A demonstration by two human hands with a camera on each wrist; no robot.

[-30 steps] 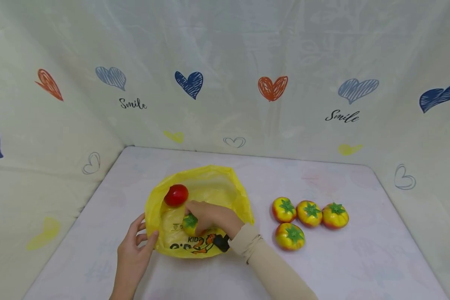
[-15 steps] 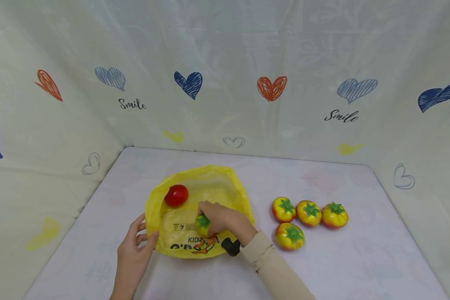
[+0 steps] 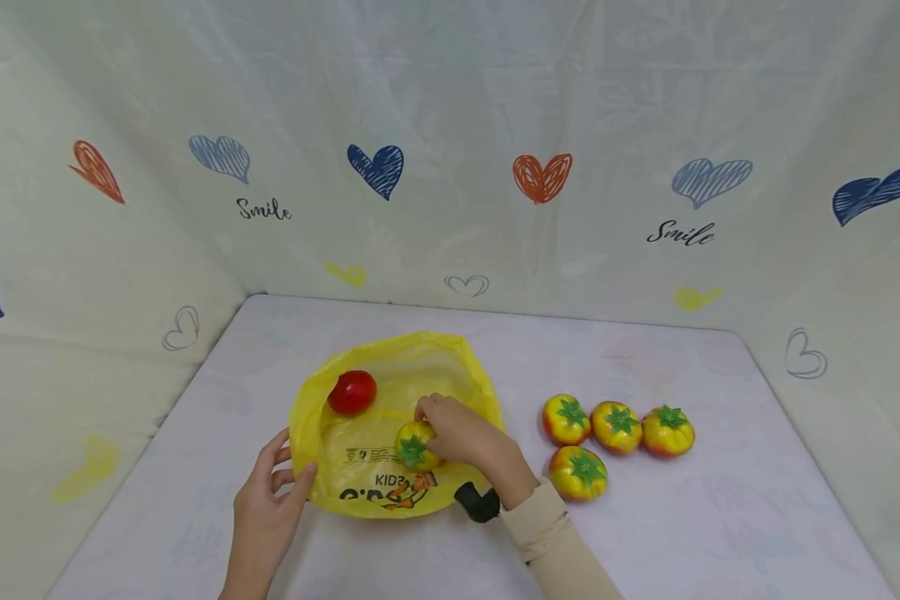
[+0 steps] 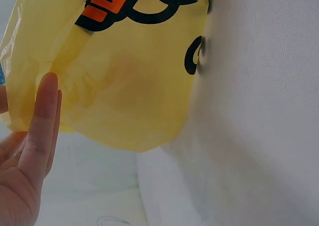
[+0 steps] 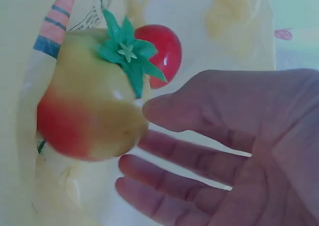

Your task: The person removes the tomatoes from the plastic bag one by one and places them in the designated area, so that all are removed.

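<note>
A yellow plastic bag (image 3: 307, 425) lies on its side with its mouth spread toward me. My left hand (image 3: 266, 496) pinches the left rim of the bag between thumb and fingers. Inside, at the lower right, sits a yellow-and-red toy tomato (image 3: 411, 440) with a green star-shaped leaf. Beside it, my right hand (image 3: 465, 433) reaches into the mouth. In the right wrist view the fingers of that hand (image 5: 224, 141) lie loosely extended, the thumb tip at the tomato's side (image 5: 89, 91). Farther back in the bag rests a smooth red round fruit (image 3: 353, 392).
To the right of the bag, several matching toy tomatoes (image 3: 617, 427) stand on the white table (image 3: 645, 533). A black wrist-worn device (image 3: 477, 503) hangs under the right wrist. A pale curtain (image 3: 450, 167) printed with hearts rises behind the table.
The right hand has shifted right inside the bag with the toy tomato, then loosened from it, so more of the tomato shows. My left hand holds the same spot.
</note>
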